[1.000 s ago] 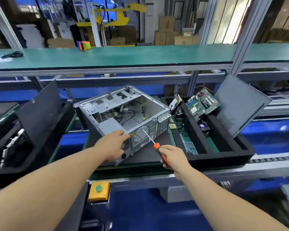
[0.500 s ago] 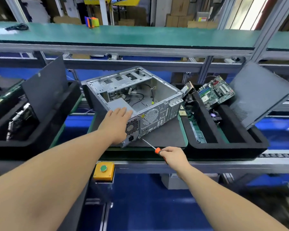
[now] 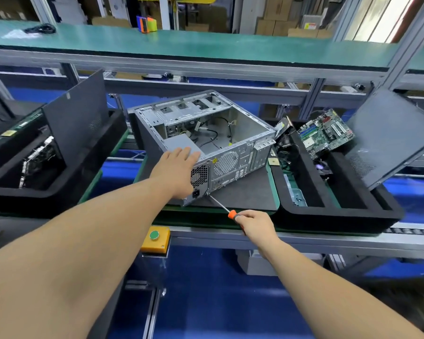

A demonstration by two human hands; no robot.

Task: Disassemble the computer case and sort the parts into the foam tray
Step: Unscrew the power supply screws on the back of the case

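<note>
An open grey computer case (image 3: 233,133) lies on its side on a dark mat, with loose cables and a grey power supply (image 3: 179,143) inside. My left hand (image 3: 176,170) rests flat, fingers straight, on the case's near corner over the power supply. My right hand (image 3: 255,222) grips the orange handle of a screwdriver (image 3: 222,204); its tip touches the lower edge of the case's rear panel beside the power socket. To the right sits the black foam tray (image 3: 340,216) holding a green motherboard (image 3: 326,133) and a dark side panel (image 3: 392,138) leaning on it.
A second black foam tray (image 3: 59,182) with a leaning panel and parts sits at the left. A yellow box with a green button (image 3: 155,237) is mounted on the bench's front rail. A green shelf (image 3: 206,45) runs above the conveyor.
My left hand slid from the rear panel up onto the case's top corner and flattened. My right hand lowered the screwdriver so its tip meets the rear panel's bottom edge.
</note>
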